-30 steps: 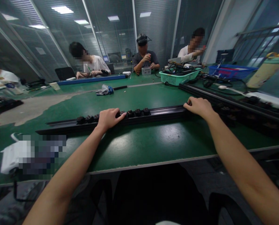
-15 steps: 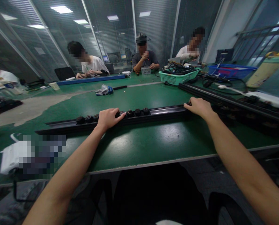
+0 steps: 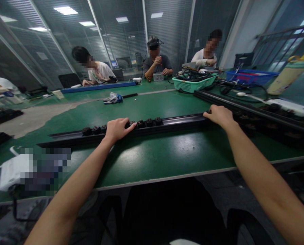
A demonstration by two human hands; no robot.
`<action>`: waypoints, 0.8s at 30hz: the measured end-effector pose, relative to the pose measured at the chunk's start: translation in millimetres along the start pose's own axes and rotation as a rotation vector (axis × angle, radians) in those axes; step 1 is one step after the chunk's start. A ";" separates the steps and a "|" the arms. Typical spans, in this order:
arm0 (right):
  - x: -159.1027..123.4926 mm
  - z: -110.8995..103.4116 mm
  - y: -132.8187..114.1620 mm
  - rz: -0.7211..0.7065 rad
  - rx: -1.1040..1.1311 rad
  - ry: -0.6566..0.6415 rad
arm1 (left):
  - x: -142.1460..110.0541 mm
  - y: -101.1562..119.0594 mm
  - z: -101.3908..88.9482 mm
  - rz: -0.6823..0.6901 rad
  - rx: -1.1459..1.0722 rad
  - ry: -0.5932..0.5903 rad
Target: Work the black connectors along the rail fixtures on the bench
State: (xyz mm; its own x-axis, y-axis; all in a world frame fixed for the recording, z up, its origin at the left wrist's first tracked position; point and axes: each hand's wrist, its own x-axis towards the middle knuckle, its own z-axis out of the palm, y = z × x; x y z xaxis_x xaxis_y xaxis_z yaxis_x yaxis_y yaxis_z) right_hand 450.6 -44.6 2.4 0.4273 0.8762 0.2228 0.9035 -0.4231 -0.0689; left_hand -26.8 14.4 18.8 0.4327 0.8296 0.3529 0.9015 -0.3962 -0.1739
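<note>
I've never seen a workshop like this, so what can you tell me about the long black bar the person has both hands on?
The long black bar looks like a metal rail with a faintly shiny top face. It lies flat across the green workbench. A row of small, dark, round fittings sits along it, partly hidden by the left hand, which rests over them. The right hand rests on the bar near its right end.
</note>
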 end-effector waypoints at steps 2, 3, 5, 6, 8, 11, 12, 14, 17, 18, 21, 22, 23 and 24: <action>-0.4 -0.8 0.4 0.001 -0.012 0.007 | -0.3 0.0 -0.3 0.004 0.000 0.001; -0.6 -1.1 0.4 -0.003 -0.015 0.015 | -0.3 -0.1 -0.3 0.005 0.001 0.001; -0.9 -1.5 0.4 -0.009 -0.011 0.035 | -0.3 -0.4 0.1 0.002 0.002 0.001; -1.0 -1.7 0.5 -0.008 -0.006 0.039 | -0.2 -0.6 0.5 0.001 0.002 0.002; -0.9 -2.2 1.1 0.002 -0.003 0.041 | 0.2 -1.0 1.1 -0.001 -0.002 0.002; -0.7 -3.3 2.7 0.018 -0.022 0.027 | 0.7 -1.0 1.3 0.000 -0.008 -0.002; -0.7 -3.7 3.3 0.026 -0.029 0.023 | 0.8 -0.7 1.1 -0.001 -0.008 -0.004; -0.9 -4.5 4.2 0.046 -0.036 0.018 | 0.9 0.1 0.2 -0.005 -0.003 -0.010; -1.1 -5.1 5.6 0.074 -0.031 0.019 | 0.7 1.2 -1.2 -0.011 -0.003 -0.013; -0.9 -5.0 6.5 0.083 -0.025 0.018 | 0.6 1.4 -1.5 -0.011 -0.005 -0.013; 0.9 -3.9 10.6 0.110 -0.008 0.020 | 0.6 1.5 -1.6 -0.009 -0.008 -0.010; 1.8 -3.2 12.3 0.117 -0.004 0.021 | 0.6 1.5 -1.5 -0.007 -0.006 -0.008; 2.7 -2.4 14.0 0.124 -0.002 0.024 | 0.6 1.4 -1.3 -0.006 -0.001 -0.005; 3.6 -1.6 15.5 0.131 0.001 0.026 | 0.6 1.2 -1.0 -0.004 0.004 -0.003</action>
State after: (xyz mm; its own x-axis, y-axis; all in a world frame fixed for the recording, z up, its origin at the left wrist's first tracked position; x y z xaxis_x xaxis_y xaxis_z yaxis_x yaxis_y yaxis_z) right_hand 466.0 -48.3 3.7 0.5410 0.8070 0.2370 0.8398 -0.5335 -0.1004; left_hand -25.4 14.0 19.7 0.4291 0.8324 0.3508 0.9032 -0.3911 -0.1766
